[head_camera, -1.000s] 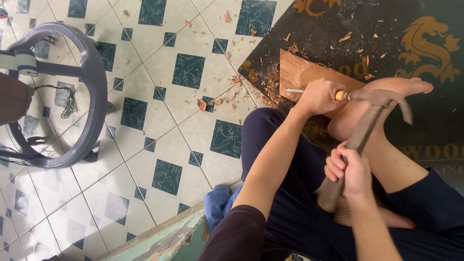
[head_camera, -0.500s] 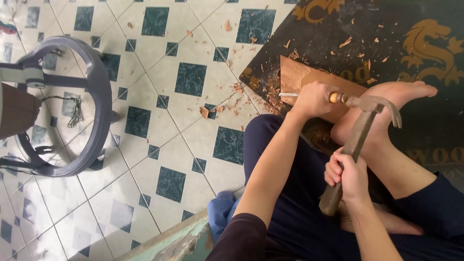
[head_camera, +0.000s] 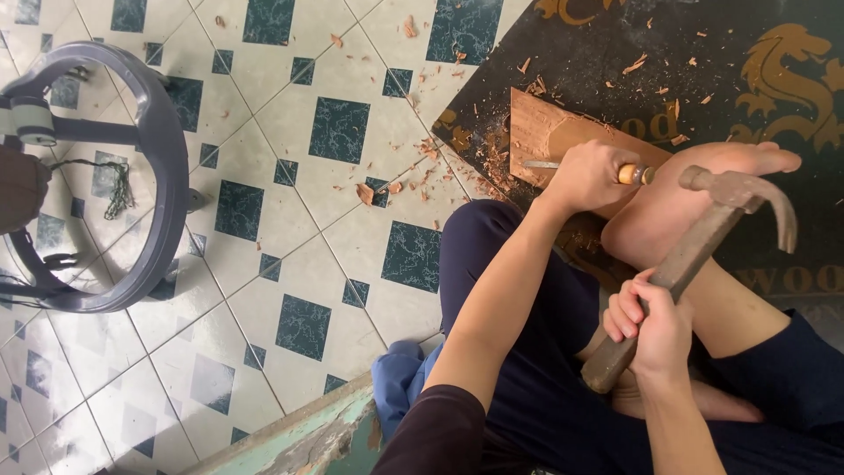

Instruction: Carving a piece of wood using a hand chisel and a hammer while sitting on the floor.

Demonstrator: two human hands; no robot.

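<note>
My left hand [head_camera: 591, 174] grips a chisel [head_camera: 635, 174] with a yellow-brown handle, its metal blade lying against a reddish wooden board [head_camera: 543, 134] on a black mat [head_camera: 615, 53]. My right hand [head_camera: 652, 324] holds the wooden shaft of a claw hammer [head_camera: 703, 237], whose rusty head hangs just right of the chisel's butt end. My bare foot [head_camera: 681, 198] rests on the board beside the chisel. Dark trousers cover my folded legs.
Wood chips [head_camera: 413, 171] are scattered over the white and dark green tiled floor [head_camera: 290, 193] and the mat. A grey round plastic stand [head_camera: 154, 167] stands at the left. A worn greenish plank edge [head_camera: 299, 435] runs along the bottom.
The hammer head has drawn back to the right, away from the chisel's end. My view has shifted slightly; the left hand keeps the chisel on the board.
</note>
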